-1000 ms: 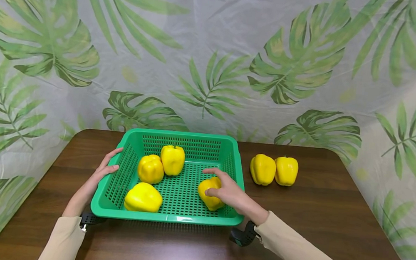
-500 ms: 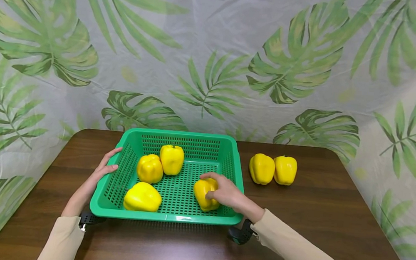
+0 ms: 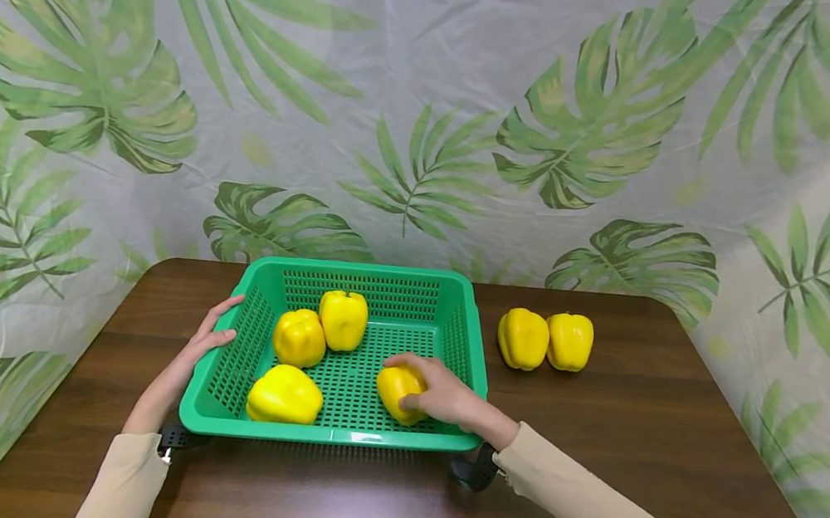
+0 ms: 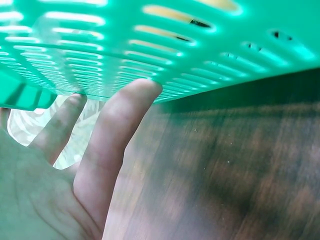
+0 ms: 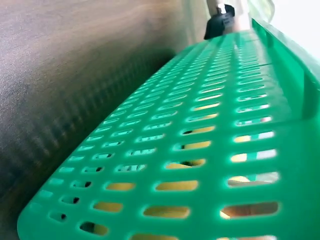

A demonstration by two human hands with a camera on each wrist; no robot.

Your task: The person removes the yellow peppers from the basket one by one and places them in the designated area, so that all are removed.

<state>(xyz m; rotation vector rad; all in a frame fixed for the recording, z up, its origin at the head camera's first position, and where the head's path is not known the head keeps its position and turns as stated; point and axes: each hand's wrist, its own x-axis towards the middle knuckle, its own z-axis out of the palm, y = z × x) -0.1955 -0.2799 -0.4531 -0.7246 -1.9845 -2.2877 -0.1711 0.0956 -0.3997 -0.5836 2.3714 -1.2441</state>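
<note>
In the head view my right hand (image 3: 440,391) reaches over the near right wall of a green slotted plastic basket (image 3: 338,436). Its thumb and fingers grip a yellow bell pepper (image 3: 395,390) low in the basket's right half. My left hand (image 3: 195,346) rests against the basket's left side from outside, fingers straight. The left wrist view has the left fingertips (image 4: 142,87) touching the slotted wall. In the right wrist view the basket wall (image 5: 200,100) hides most of the hand, and yellow shows through the slots.
Inside the basket's left half lie three more yellow bell peppers, one at the front (image 3: 285,395), one in the middle (image 3: 299,338), one at the back (image 3: 343,320). Two others (image 3: 523,339) stand together on the brown wooden table (image 3: 633,413). A leaf-patterned cloth (image 3: 428,127) hangs behind.
My right hand has shifted left and slightly nearer inside the basket, and the gripped bell pepper has moved with it. The left hand and the other peppers stay put.
</note>
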